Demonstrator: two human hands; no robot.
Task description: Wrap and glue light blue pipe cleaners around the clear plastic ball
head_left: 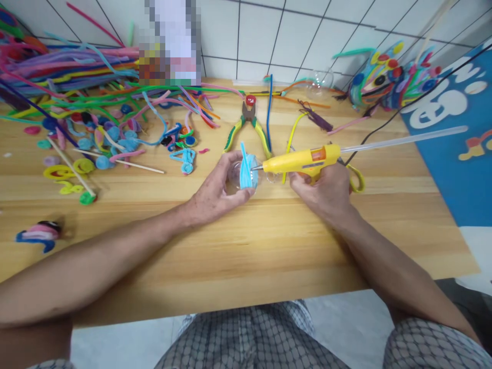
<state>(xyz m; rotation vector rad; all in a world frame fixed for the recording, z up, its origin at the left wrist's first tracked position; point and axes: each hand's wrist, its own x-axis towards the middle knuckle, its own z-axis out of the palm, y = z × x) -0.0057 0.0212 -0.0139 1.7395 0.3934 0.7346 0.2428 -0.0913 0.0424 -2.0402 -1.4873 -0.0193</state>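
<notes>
In the middle of the head view, my left hand (219, 187) grips a clear plastic ball (233, 177) with fingers and thumb around it. Light blue pipe cleaner (248, 173) is wound in a band over the ball, one end sticking up. My right hand (326, 187) is wrapped round the handle of a yellow hot glue gun (295, 161), a clear glue stick (407, 139) jutting from its rear. The gun's metal nozzle points left and meets the blue band, or lies just in front of it. Green-and-yellow pliers (249, 123) lie just beyond my left hand, handles toward me.
Colourful pipe cleaners (77, 66) are heaped at the back left, with small coiled pieces (103, 138) and wooden sticks before them. Finished colourful figures (384, 77) stand back right. A black cord (415, 102) runs from the gun past a blue mat (453, 133). Yellow-handled scissors (357, 179) lie behind my right hand.
</notes>
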